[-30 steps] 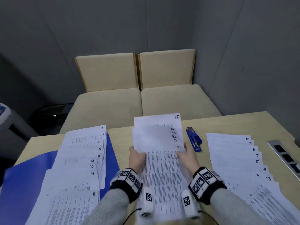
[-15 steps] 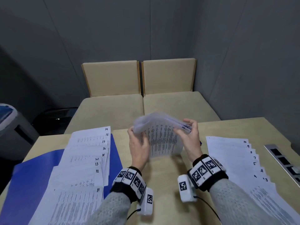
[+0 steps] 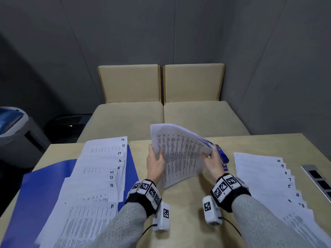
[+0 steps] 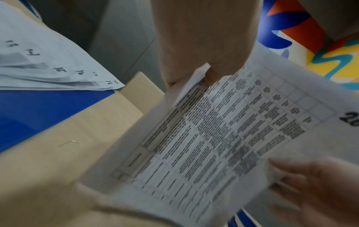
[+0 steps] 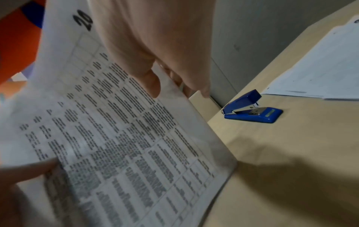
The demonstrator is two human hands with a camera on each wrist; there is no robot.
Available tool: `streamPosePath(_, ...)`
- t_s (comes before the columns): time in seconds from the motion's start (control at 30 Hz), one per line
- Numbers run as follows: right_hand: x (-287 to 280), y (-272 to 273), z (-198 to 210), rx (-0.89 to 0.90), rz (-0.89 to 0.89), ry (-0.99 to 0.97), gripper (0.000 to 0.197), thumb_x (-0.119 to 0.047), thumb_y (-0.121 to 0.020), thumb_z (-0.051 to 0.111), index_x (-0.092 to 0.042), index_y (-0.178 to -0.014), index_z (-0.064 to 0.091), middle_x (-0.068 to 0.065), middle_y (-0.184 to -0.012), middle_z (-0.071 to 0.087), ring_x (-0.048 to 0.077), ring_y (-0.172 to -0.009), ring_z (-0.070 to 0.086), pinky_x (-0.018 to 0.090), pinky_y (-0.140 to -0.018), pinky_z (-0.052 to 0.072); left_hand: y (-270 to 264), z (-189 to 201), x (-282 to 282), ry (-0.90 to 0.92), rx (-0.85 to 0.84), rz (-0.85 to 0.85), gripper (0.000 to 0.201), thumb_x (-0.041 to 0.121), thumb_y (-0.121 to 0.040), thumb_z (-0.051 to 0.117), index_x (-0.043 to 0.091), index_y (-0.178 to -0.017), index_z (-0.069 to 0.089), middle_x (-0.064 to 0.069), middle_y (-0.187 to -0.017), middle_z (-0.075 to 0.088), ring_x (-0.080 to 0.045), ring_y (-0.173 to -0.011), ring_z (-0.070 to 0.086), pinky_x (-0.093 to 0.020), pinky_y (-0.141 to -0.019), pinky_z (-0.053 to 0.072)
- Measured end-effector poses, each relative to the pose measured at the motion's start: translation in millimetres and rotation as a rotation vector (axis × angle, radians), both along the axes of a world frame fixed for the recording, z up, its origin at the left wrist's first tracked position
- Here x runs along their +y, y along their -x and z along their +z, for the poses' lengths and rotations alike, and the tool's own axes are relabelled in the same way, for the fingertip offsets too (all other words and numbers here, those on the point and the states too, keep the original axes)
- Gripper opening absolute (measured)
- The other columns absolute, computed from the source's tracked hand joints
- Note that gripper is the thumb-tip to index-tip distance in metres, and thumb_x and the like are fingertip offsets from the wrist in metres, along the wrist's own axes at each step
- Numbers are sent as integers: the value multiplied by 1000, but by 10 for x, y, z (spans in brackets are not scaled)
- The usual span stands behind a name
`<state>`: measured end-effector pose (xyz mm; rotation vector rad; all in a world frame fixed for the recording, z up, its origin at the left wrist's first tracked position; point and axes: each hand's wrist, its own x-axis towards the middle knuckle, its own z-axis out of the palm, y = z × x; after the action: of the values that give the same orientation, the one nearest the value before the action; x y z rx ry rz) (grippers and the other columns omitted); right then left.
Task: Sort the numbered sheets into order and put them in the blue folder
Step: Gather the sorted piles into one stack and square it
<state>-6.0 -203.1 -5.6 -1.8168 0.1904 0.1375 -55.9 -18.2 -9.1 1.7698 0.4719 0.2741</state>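
Here, in the head view, both hands hold one stack of sheets (image 3: 180, 154) raised above the middle of the surface (image 3: 182, 203). The left hand (image 3: 155, 163) grips its left edge and the right hand (image 3: 214, 162) grips its right edge, so the stack stands tilted with the print facing the person. Its lower corner is near the surface; I cannot tell if it touches. Under the wrists the surface is bare. On the left, a fan of sheets numbered 11 to 19 (image 3: 93, 178) lies on the open blue folder (image 3: 30, 190), whose corner reaches over the near left edge of the surface. On the right, a second fan with numbers from 10 downward (image 3: 265, 178) runs to the near right edge. A blue stapler (image 3: 223, 155) lies just behind the right hand. A metal socket strip (image 3: 318, 181) sits at the far right. Behind the surface stand two beige seats (image 3: 161, 115) against grey walls.

In the left wrist view, the front sheet carries a table of text and a number starting with 2 at its corner; the left thumb (image 4: 210, 76) presses on the paper. A colourful pattern shows above the stack.

In the right wrist view, the number 20 is clear, and the right fingers (image 5: 153, 83) curl over the sheet edge. The stapler (image 5: 252, 110) has its top raised, well apart from the stack.
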Motion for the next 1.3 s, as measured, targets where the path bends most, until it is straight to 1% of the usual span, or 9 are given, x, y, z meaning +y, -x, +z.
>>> streamPosePath(0.2,25,111,-433,208,136,202,35,-6,-92,46,-13,-125,48,6,-117,61,24,-103,59,43,-95,49,140,-180,205,-41,204,-24,36,11,-97,42,8,-133,35,-5,-114,58,-4,-78,58,-19,-64,47)
streamPosePath(0.33,60,257,-654,380,87,215,28,3,-91,36,-7,-110,55,9,-103,62,29,-95,61,34,-82,50,387,-430,334,-165,350,-61,43,15,-96,46,10,-135,30,-14,-133,45,-27,-118,53,-29,-92,43)
streamPosePath(0.5,118,392,-761,401,-81,440,43,-3,-86,51,2,-128,42,20,-123,54,38,-111,53,37,-88,45,766,-629,880,-508,325,-52,32,9,-92,45,12,-123,50,-9,-122,53,-26,-111,52,-40,-89,46)
streamPosePath(0.63,523,643,-692,180,5,720,56,-13,-88,57,-14,-139,33,18,-139,33,34,-127,37,47,-103,32,1157,-651,1645,-647,420,173,32,2,-85,43,16,-111,57,-8,-115,56,-28,-106,51,-42,-85,44)
streamPosePath(0.7,842,809,-709,67,196,613,43,-9,-90,52,-13,-133,44,15,-134,37,30,-122,43,40,-101,36,1367,-681,2016,-676,560,162,35,3,-84,45,18,-114,54,-8,-121,52,-29,-110,47,-42,-89,43)
streamPosePath(0.87,1635,1343,-866,111,514,298,26,0,-87,49,-15,-105,60,3,-98,53,13,-81,54,11,-67,39,1718,-782,2494,-933,740,-367,58,26,-75,67,37,-127,42,3,-126,38,-20,-120,36,-40,-100,33)
streamPosePath(1.0,1982,1603,-1014,199,666,300,22,-3,-89,47,-19,-100,56,-7,-88,57,12,-88,54,6,-64,38,1734,-860,2557,-1018,643,-418,41,32,-76,71,31,-112,50,4,-118,38,-17,-115,38,-36,-101,30)
streamPosePath(1.17,2216,1598,-1012,252,643,327,29,-8,-94,42,-7,-119,58,1,-103,59,14,-93,54,19,-76,40,1697,-871,2578,-1084,473,-411,11,26,-89,58,23,-99,60,3,-117,47,-19,-111,44,-33,-96,34)
streamPosePath(1.3,2386,1503,-1000,284,597,325,30,-12,-94,41,-9,-119,59,5,-116,63,22,-107,59,28,-88,46,1592,-830,2684,-1043,451,-391,7,21,-88,58,19,-95,59,1,-143,37,-19,-129,37,-35,-101,30)
